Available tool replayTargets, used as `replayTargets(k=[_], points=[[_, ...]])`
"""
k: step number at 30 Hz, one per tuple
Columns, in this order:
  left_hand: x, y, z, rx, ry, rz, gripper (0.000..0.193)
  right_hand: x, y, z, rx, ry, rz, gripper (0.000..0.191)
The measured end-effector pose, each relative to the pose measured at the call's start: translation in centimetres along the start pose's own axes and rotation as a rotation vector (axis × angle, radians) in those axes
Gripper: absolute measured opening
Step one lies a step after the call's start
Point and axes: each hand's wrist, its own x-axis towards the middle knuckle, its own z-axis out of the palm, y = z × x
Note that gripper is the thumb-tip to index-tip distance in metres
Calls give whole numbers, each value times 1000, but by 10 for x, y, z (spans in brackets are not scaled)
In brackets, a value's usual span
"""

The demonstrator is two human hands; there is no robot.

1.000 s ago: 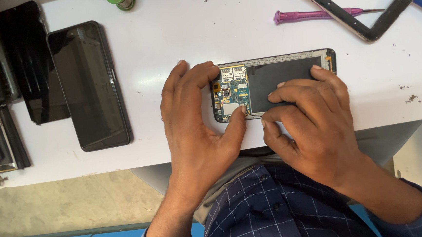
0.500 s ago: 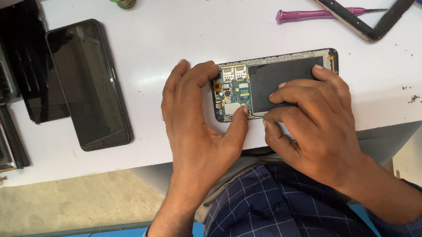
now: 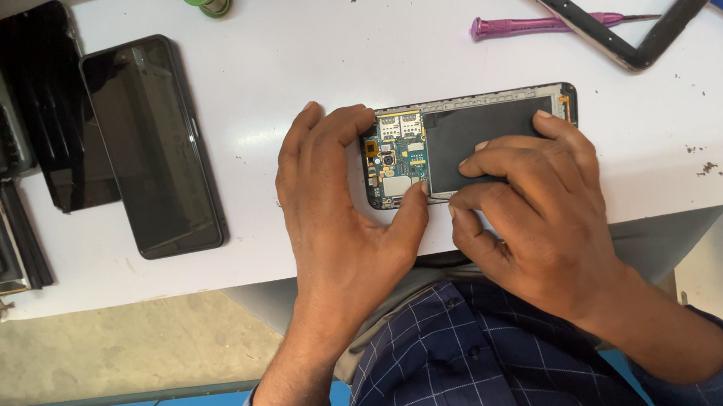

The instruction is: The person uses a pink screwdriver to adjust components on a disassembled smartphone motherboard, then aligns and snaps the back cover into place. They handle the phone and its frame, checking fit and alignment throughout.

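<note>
The white table (image 3: pixel 419 49) spread out beyond the fingertips of both hands. A black phone (image 3: pixel 153 145) lay face up well to the left of the left fingers, and a black phone frame (image 3: pixel 619 32) lay far above the right fingers. The opened phone (image 3: pixel 466 142), back cover off, lay flat near the table's front edge, under both sets of fingers. The left hand (image 3: pixel 337 221) clasped its left end, fingers together over the top corner, thumb pressed at the lower edge. The right hand (image 3: pixel 537 209) rested over the dark battery area, fingers bent and close together, fingertips pinched on a thin wire (image 3: pixel 438 198) just beside the left thumb. A purple screwdriver (image 3: pixel 535 25) lay above the right fingers, well apart.
</note>
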Motion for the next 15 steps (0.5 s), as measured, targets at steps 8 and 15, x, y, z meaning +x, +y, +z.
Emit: replayTargets(k=[8, 15], points=[[1, 0, 0, 9, 0, 8, 70, 1, 0, 0, 4, -2, 2, 9], [5, 3, -3, 33, -26, -12, 72, 1, 1, 0, 6, 2, -2, 9]])
